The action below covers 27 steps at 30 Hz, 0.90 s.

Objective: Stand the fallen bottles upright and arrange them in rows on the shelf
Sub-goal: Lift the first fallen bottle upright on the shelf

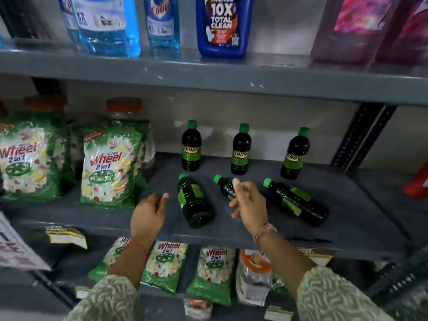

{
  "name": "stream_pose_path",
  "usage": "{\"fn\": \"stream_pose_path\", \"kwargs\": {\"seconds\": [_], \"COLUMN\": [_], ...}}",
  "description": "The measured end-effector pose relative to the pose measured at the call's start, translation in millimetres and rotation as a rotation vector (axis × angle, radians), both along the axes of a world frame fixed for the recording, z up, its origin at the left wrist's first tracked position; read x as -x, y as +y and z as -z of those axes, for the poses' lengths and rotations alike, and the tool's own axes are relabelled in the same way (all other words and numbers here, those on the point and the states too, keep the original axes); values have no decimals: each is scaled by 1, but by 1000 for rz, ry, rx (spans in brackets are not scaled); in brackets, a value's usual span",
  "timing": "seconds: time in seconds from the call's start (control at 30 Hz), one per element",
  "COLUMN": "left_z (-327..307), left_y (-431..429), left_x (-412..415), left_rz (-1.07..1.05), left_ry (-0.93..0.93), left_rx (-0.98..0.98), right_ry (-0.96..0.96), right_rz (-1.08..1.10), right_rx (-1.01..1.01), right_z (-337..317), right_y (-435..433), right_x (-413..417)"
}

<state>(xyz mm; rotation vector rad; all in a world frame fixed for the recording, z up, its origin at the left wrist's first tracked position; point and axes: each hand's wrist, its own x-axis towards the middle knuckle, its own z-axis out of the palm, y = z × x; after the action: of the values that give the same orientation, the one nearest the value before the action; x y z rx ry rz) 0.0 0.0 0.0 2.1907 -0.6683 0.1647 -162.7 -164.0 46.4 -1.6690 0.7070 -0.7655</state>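
Three dark bottles with green caps stand upright at the back of the grey middle shelf (335, 228): left (191, 147), middle (240, 150), right (295, 155). Three more lie on their sides in front, caps pointing away: left (194, 202), middle (225, 186), right (296, 202). My left hand (148, 214) hovers just left of the left fallen bottle, fingers loosely curled, holding nothing. My right hand (249, 202) is over the middle fallen bottle and hides most of it; its fingers are apart, and no grip on the bottle is visible.
Green detergent packs (108, 167) and orange-lidded jars (124, 107) fill the shelf's left side. Blue and pink cleaner bottles (222, 26) stand on the shelf above. More detergent packs (166, 265) lie on the shelf below. A perforated upright post (361, 135) is at right.
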Motion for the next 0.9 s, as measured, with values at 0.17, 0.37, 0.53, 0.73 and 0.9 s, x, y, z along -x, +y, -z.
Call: {"fn": "stream_pose_path", "kwargs": {"seconds": [0.17,0.37,0.53,0.73,0.9], "left_z": [35,54,63,64,65], "left_y": [4,0,-1,-3,-2], "left_x": [-42,-59,-59,-65,-64], "left_rz": [113,194,206,247,250], "left_ry": [37,5,-102,-102,-96], "left_rx": [-414,-603,-584,-638,-629], "right_ry": [428,616,685,254,82], "right_rz": [-174,-247,-205,122,166], "right_rx": [33,-46,31,285,204], "right_z": [36,27,39,49,67], "right_y": [5,9,7,6,4], "right_x": [-38,-109,-132,-136,-133]}}
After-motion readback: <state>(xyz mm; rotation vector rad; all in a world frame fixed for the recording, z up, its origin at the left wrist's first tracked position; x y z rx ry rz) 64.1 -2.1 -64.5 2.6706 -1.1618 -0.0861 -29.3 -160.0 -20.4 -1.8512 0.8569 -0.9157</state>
